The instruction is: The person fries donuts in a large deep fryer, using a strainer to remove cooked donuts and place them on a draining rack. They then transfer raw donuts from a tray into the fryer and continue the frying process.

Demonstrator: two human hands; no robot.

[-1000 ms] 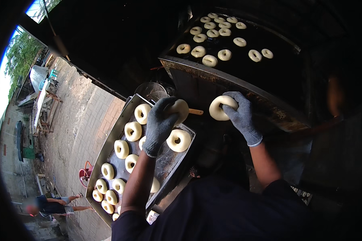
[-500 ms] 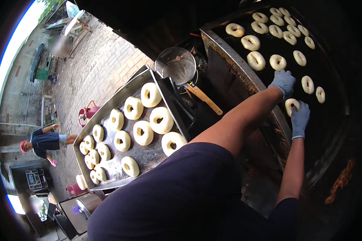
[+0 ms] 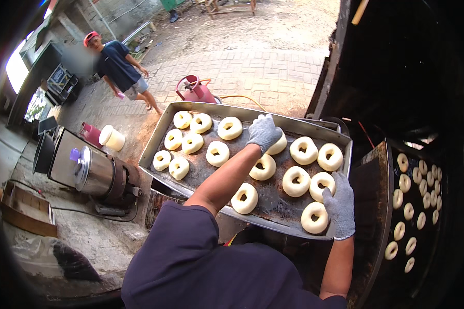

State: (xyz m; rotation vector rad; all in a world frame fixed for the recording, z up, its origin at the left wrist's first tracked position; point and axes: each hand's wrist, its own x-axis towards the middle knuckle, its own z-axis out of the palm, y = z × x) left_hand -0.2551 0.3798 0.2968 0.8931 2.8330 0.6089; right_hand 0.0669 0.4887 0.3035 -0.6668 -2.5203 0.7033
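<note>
Pale dough rings (image 3: 296, 181) lie spread over a metal tray (image 3: 188, 191) in front of me. My left hand (image 3: 264, 133), in a grey knitted glove, closes over a dough ring (image 3: 279, 146) near the tray's far side and covers part of it. At the tray's right end, my gloved right hand (image 3: 340, 206) grips the right edge of another dough ring (image 3: 321, 184), its thumb on top. Just nearer to me lies one more ring (image 3: 314, 217). The undersides of both held rings are hidden.
A large dark pan (image 3: 381, 206) at the right holds several more rings. Beyond the tray stands a red gas cylinder (image 3: 197, 91) with a hose. At the left are a steel pot (image 3: 95, 170) and a white bucket (image 3: 112, 138); a person (image 3: 119, 67) stands farther back.
Both hands have come away from the dark pan at the right, leaving rings there, and are now at rings on the tray. The view has swung left toward the tray.
</note>
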